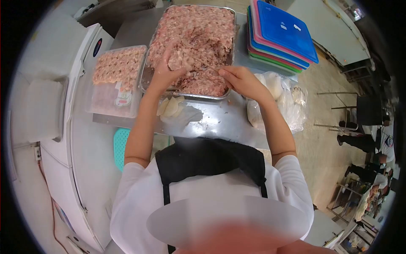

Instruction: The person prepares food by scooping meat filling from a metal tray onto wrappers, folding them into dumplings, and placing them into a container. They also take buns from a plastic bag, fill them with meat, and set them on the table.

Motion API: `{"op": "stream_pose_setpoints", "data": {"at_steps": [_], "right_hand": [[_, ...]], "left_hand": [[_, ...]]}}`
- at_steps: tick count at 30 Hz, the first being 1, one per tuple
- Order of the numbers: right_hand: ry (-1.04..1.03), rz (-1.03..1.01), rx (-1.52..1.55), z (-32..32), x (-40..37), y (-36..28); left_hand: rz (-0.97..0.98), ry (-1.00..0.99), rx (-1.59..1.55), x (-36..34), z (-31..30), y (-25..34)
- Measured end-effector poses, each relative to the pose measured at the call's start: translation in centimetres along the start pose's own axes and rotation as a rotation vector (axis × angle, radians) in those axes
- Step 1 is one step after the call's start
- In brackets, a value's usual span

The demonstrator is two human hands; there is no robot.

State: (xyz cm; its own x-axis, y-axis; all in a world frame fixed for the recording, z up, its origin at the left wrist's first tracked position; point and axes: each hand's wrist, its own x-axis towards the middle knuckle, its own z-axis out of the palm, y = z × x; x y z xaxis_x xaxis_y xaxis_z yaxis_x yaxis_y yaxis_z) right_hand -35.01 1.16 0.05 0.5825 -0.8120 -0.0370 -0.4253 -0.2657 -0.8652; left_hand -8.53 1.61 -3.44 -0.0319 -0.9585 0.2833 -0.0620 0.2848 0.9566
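Note:
A large metal tray [146,82] is heaped with pinkish ground meat [192,21]. My left hand [168,70] is at the tray's left side, its fingers curved around a pale round piece [179,60] over the meat. Over the tray's right edge, my right hand [241,80] is closed on a thin utensil [210,66] that points left into the meat; its far end is hard to make out. Pale round wrappers [171,107] lie on plastic in front of the tray.
Left of the tray is a clear container [111,103] with rows of meat-filled pieces. Colored lids [283,29] are stacked at the right, above plastic bags [292,111]. A turquoise perforated item [121,146] is at lower left. People [366,142] are at far right.

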Motion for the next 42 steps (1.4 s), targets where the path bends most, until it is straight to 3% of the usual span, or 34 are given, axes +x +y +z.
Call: {"op": "stream_pose_setpoints", "data": {"at_steps": [2,5,8,11,13,16,17,19,20,23,26,29,32,35,37,40,42], "right_hand": [[-0.056,-0.01,0.025,-0.6,-0.3,-1.1],[-0.078,0.009,0.035,-0.3,-0.3,-1.5],[-0.111,-0.028,0.022,1.1,0.7,1.3],[-0.098,-0.143,-0.06,1.2,2.3,4.7],[-0.077,-0.264,-0.154,0.4,3.5,5.2],[0.212,-0.228,-0.702,0.0,2.3,1.8],[0.238,-0.255,-0.671,0.8,2.1,1.4],[0.286,-0.306,-0.608,2.4,1.9,1.4],[0.199,-0.205,-0.613,2.8,2.5,2.5],[0.125,-0.023,-0.938,0.1,3.6,6.7],[0.181,-0.002,-0.629,-2.9,2.2,4.8],[0.126,-0.094,-0.234,-3.9,0.9,2.2],[0.01,-0.165,-0.036,-1.6,1.0,0.9],[0.006,-0.253,-0.106,0.1,2.0,2.7],[0.011,-0.305,-0.284,-1.8,3.0,2.4],[0.313,-0.243,-0.685,-0.7,1.5,0.1],[0.352,-0.355,-0.648,1.5,1.8,0.5]], "left_hand": [[0.201,-0.027,0.392,0.6,-0.6,0.3],[-0.047,-0.108,0.571,0.7,-2.0,-0.6],[-0.058,-0.3,0.501,1.0,-1.7,1.9],[-0.059,-0.434,0.679,1.3,-1.3,2.5],[-0.131,-0.309,0.627,1.0,-0.9,1.3],[-0.289,-0.139,0.423,0.8,-1.3,-1.9],[-0.346,-0.087,0.332,1.1,-1.6,-2.9],[-0.531,-0.121,0.461,1.8,-1.6,-2.3],[-0.63,-0.143,0.525,1.8,-1.6,-2.0],[-0.469,-0.13,0.625,1.0,-1.2,-0.9],[-0.302,-0.085,0.5,0.1,-1.2,1.8],[0.04,-0.098,0.516,0.6,-1.3,2.7],[-0.325,-0.344,0.37,1.5,-0.7,4.2],[0.093,-0.37,0.476,2.1,-1.4,1.0],[0.0,-0.327,0.468,1.9,-1.5,0.2],[-0.257,-0.159,0.411,1.7,-1.0,0.5],[-0.412,-0.109,0.347,1.6,-0.8,0.4]]}}
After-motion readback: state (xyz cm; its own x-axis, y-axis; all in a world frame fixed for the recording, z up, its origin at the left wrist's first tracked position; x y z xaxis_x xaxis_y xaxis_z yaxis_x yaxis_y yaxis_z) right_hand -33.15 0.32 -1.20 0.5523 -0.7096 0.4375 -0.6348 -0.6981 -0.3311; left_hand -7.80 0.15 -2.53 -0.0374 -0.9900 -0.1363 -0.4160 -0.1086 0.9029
